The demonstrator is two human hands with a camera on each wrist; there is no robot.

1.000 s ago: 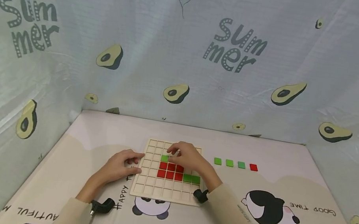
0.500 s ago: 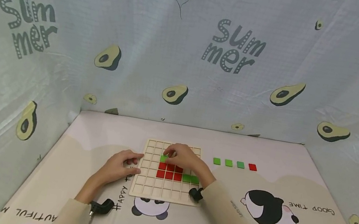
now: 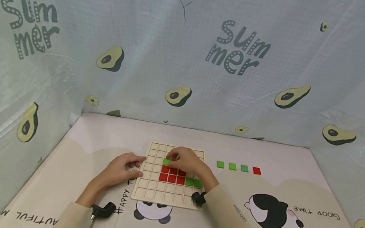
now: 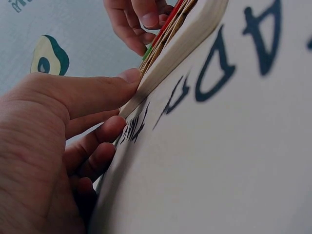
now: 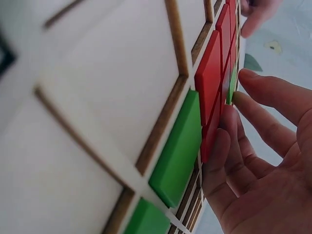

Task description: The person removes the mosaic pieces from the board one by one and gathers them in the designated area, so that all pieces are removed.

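A pale wooden grid board [image 3: 150, 194] lies on the table, with several red tiles [image 3: 172, 178] in two rows. Two green tiles [image 3: 194, 182] continue the nearer row to the right. Behind the reds, at their left end, sits a single light green tile [image 3: 166, 161]. My right hand [image 3: 187, 160] is over the board, thumb and index finger pinching at that tile's edges, the other fingers close over the reds. At the board's left edge my left hand [image 3: 119, 167] rests with relaxed fingers; its thumb [image 4: 109, 90] touches the edge and holds nothing.
To the right of the board, a row of loose tiles lies on the table: light green tiles [image 3: 226, 165], a darker green one [image 3: 244, 168] and a red one [image 3: 256, 170]. A printed cloth [image 3: 193, 50] hangs behind the table.
My right hand has shifted slightly left, bringing its thumb and index finger onto the light green tile, then stayed there. The left hand has kept its place at the board's edge.
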